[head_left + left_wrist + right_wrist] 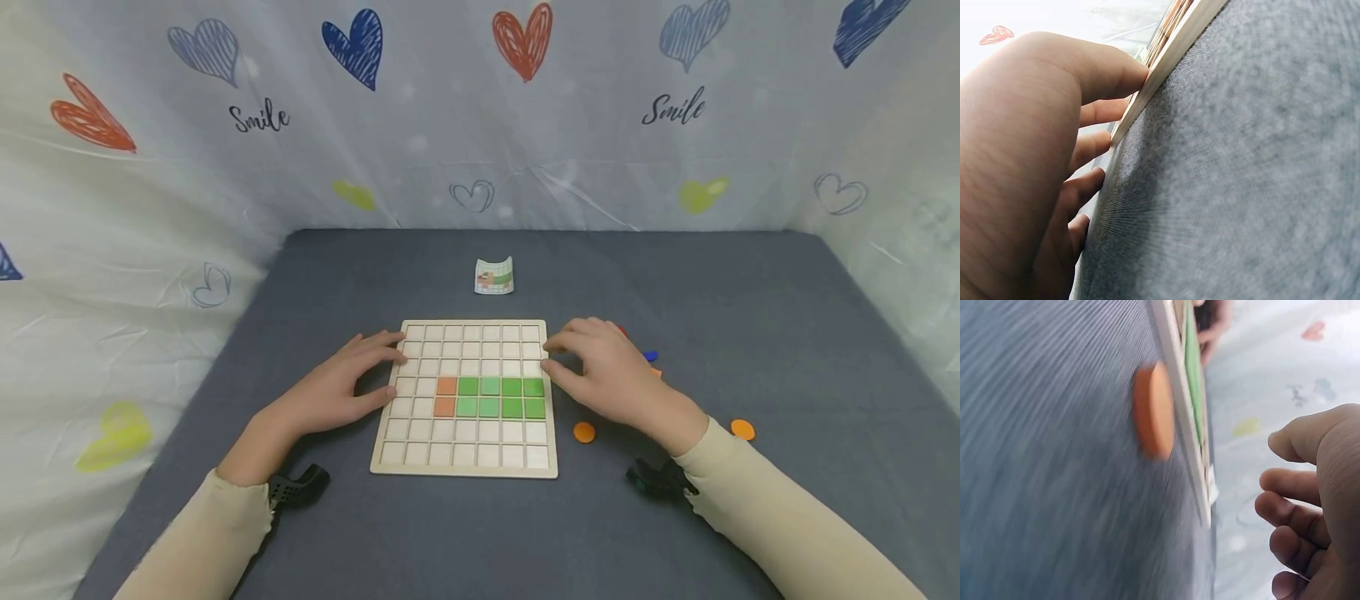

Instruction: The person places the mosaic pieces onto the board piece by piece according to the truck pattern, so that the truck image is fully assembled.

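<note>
A pale wooden grid board (465, 455) lies flat on the dark grey table. Two orange tiles (445, 407) fill cells in its middle rows, with light green tiles (490, 387) and darker green tiles (512, 408) to their right. My left hand (337, 387) rests at the board's left side, its thumb and fingertips touching the wooden edge (1166, 59). By the right edge is my right hand (603, 371), fingers loosely bent and holding nothing. In the right wrist view its fingertips (1272, 506) are raised, apart from the board.
An orange disc (584, 432) lies close to the board's right side; another orange disc (742, 429) is beside the right sleeve. Partly hidden behind the right hand are a blue piece (650, 357) and a red piece (622, 331). A small curled pattern card (494, 277) stands beyond the board.
</note>
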A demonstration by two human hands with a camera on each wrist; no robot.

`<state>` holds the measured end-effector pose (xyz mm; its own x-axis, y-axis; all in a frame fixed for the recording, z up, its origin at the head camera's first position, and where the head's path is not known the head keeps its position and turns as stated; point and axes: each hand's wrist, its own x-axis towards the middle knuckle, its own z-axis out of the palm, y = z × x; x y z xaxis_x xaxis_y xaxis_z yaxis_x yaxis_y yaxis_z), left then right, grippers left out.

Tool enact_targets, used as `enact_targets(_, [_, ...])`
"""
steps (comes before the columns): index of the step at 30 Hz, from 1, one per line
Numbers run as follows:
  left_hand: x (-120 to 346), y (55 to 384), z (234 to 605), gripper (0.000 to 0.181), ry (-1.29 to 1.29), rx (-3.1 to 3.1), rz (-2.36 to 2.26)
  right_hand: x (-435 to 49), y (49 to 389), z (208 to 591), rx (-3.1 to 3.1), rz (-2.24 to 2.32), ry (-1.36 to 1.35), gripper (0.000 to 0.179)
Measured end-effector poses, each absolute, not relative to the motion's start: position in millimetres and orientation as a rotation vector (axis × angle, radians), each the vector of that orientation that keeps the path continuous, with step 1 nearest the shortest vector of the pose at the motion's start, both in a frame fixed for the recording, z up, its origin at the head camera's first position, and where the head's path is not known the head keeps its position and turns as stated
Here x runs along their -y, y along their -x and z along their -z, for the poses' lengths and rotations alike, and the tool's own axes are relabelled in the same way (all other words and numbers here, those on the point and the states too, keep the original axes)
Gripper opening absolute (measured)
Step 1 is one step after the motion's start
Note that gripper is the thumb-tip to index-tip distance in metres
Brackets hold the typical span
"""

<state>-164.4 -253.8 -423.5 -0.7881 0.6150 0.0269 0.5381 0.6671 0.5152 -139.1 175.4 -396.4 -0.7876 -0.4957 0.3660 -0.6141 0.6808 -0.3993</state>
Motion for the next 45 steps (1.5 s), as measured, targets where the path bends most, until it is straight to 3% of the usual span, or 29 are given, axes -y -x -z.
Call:
enact_targets(17, [254.6,168.6,423.3,0.046,-0.972,-2.733,-0.779,-250.9,147.5,411.4,2.736,-0.668,-0.556,0.021])
enact_targets(45, [255.5,166.8,425.0,0.046,-0.979,-2.737,-0.764,-258.9,154.5,425.4,2.759,-0.718,-0.613,0.014])
